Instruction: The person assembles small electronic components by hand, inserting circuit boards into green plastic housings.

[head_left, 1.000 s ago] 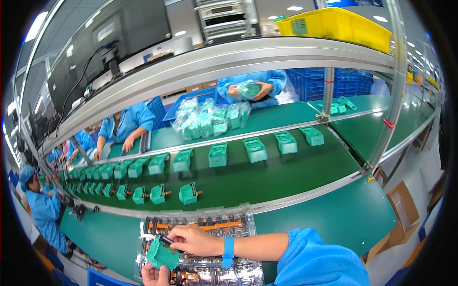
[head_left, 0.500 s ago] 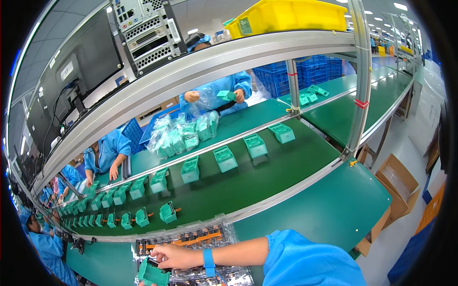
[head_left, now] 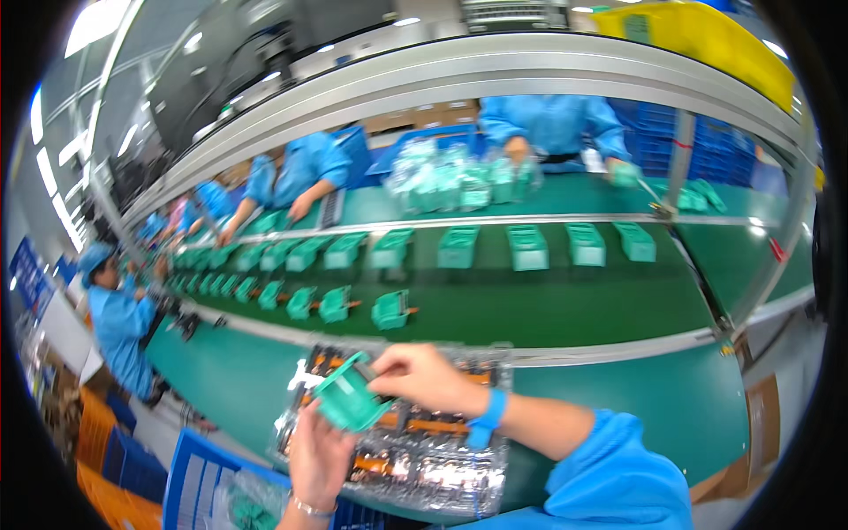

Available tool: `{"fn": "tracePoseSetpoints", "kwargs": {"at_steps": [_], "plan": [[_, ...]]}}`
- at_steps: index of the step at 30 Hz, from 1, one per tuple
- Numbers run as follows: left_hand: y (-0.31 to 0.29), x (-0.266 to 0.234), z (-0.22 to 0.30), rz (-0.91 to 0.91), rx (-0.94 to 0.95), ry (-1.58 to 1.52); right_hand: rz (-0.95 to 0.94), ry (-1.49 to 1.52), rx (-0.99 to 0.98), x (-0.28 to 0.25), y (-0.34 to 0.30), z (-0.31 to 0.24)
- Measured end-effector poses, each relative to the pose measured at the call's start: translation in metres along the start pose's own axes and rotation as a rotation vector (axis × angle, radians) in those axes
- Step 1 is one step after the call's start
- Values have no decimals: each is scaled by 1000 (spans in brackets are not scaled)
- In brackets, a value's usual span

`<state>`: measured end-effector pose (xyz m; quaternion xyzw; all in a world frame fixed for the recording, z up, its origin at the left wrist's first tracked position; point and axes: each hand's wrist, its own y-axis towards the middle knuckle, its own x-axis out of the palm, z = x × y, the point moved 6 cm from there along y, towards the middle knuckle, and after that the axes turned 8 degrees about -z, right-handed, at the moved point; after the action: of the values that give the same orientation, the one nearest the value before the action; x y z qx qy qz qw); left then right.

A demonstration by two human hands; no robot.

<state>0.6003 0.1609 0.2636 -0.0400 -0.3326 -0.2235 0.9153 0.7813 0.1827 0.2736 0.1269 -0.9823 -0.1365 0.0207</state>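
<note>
My left hand [head_left: 320, 455] holds a green plastic housing [head_left: 344, 402] from below, tilted, with its open side turned toward my right hand. My right hand [head_left: 422, 378] is pinched at the housing's upper right edge, by a dark spot. What its fingertips grip there is blurred and hidden. A blue wrist strap [head_left: 488, 419] is on my right wrist. Beneath both hands lies a clear plastic tray [head_left: 481, 495] with rows of black parts and orange strips.
Two rows of green housings [head_left: 528, 249] stand on the dark green belt [head_left: 503, 305] beyond. Co-workers in blue [head_left: 552, 124] handle green pieces and clear bags across the line. A blue crate [head_left: 190, 468] with bagged pieces is at lower left. A metal rail [head_left: 548, 355] borders the belt.
The view has swung left and down, so the hands appear nearer the middle. More of my left hand has come into sight, and the housing is raised and tilted.
</note>
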Motion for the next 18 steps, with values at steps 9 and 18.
{"fn": "tracePoseSetpoints", "kwargs": {"at_steps": [9,18], "plan": [[25,6,-14,-247,-204,-154,-49,118,30,-3,-16,-9],[20,14,-24,-127,-59,272,-218,363,157,-12,-32,-1]]}}
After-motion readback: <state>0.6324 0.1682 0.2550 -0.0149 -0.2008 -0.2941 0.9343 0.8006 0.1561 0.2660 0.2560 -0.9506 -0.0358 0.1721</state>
